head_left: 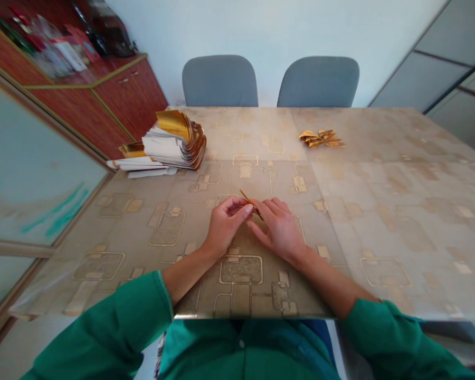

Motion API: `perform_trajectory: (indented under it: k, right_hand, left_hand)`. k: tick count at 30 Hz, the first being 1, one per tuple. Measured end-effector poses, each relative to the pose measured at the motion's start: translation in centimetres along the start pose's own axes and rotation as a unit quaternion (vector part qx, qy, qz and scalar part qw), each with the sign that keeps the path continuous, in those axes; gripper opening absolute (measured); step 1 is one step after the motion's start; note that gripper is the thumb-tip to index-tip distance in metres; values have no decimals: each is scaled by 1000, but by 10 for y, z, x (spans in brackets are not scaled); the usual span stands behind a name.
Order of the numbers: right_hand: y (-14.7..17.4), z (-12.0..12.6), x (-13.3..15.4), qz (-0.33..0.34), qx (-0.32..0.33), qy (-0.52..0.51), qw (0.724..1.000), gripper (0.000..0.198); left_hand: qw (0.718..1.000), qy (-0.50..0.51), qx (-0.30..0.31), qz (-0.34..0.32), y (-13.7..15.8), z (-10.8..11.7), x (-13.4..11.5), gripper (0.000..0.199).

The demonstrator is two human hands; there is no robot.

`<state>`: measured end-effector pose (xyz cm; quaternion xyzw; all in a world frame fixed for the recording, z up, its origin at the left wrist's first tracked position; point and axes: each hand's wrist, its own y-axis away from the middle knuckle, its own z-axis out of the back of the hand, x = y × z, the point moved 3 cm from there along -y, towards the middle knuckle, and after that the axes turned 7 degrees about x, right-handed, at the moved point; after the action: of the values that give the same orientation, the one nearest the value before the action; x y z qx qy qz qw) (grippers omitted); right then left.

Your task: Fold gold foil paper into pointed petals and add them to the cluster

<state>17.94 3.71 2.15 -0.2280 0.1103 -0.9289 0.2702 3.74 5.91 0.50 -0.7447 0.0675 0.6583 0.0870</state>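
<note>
A narrow folded strip of gold paper (245, 196) is held slanted between my two hands, seen nearly edge-on. My left hand (226, 221) pinches it between thumb and fingers from the left. From the right, the fingers of my right hand (280, 227) press against its other side, with the thumb lower down. Part of the strip is covered by the fingers. Both hands are just above the patterned tablecloth (206, 285), in front of my body.
At the back left lies a pile of gold and white paper sheets (174, 142). A folded gold paper piece (321, 138) rests at the back right. Two grey chairs (220, 82) stand behind the table. A wooden cabinet (114, 95) and a glass panel (35, 169) border the left side.
</note>
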Motion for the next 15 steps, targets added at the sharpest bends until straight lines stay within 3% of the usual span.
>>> perform_trajectory:
  k: [11, 15]
  right_hand:
    - [1, 0, -14, -23, -35, -188, 981, 28]
    - [2, -3, -17, -37, -22, -227, 973, 38]
  left_hand:
    - [998, -45, 26, -37, -1, -2, 1, 18]
    - [996, -62, 26, -52, -1, -1, 2, 17]
